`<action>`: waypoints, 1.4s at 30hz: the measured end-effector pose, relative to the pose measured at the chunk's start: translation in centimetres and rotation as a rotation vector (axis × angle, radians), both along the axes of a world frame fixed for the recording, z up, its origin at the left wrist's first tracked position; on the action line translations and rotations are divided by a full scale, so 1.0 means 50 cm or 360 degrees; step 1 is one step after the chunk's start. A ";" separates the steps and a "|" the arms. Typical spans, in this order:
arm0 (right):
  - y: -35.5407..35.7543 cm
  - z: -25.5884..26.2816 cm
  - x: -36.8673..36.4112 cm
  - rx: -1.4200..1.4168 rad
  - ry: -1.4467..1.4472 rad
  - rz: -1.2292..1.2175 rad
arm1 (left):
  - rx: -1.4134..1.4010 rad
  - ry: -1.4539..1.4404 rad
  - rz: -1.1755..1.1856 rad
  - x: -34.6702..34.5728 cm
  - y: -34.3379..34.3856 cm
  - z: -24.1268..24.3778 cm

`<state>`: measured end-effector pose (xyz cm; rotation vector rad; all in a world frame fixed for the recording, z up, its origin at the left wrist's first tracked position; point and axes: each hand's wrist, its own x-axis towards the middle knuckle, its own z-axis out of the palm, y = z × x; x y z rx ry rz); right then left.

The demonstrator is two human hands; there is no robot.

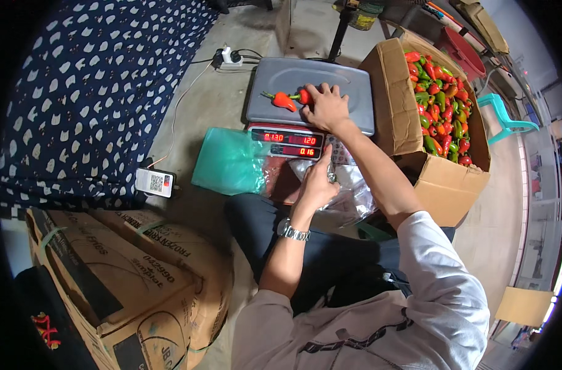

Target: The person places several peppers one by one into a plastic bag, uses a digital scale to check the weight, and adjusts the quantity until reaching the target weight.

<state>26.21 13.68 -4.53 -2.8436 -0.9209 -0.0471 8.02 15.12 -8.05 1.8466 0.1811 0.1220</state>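
My right hand (328, 107) is over the grey pan of a digital weighing scale (271, 76), its thumb and fingers around a red pepper (304, 96). Just left of it on the pan lies another red pepper (284, 101) with a green stem. My left hand (317, 185) points one finger at the scale's keypad (339, 149), beside the lit red display (285, 142). Its other fingers are curled over a crumpled clear plastic bag (352, 187); whether they grip the bag is not visible. A green plastic bag (225, 162) lies against the scale's left front.
To the right stands an open cardboard box (392, 92) full of red and green peppers (440, 108). Closed cartons (119, 259) are at lower left. A phone (154, 182) on a cable and a power strip (230, 58) lie left of the scale. A turquoise chair (505, 118) stands beyond the box.
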 end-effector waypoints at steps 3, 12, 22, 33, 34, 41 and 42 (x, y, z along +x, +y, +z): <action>0.002 -0.001 0.002 0.0004 -0.0010 0.0079 | 0.0042 0.0074 0.0003 0.001 -0.001 0.002; -0.002 0.015 0.027 0.0001 0.0194 0.0033 | -0.0119 0.0173 -0.0005 0.001 0.004 -0.005; -0.102 0.003 0.082 0.0631 0.0429 -0.0035 | -0.0356 0.0084 -0.0030 0.008 -0.005 -0.026; -0.173 -0.088 -0.148 0.2603 0.1787 -0.0043 | -0.1200 -0.0165 -0.0052 -0.003 0.003 0.034; -0.175 -0.094 -0.160 0.2478 0.1543 -0.0066 | -0.1193 -0.0160 -0.0057 -0.006 0.001 0.036; -0.220 -0.054 -0.184 0.1814 0.0982 0.0300 | -0.1169 -0.0148 -0.0100 -0.014 0.002 0.076; -0.225 -0.032 -0.182 0.1824 0.0970 0.0295 | -0.1158 -0.0128 -0.0117 -0.017 0.006 0.081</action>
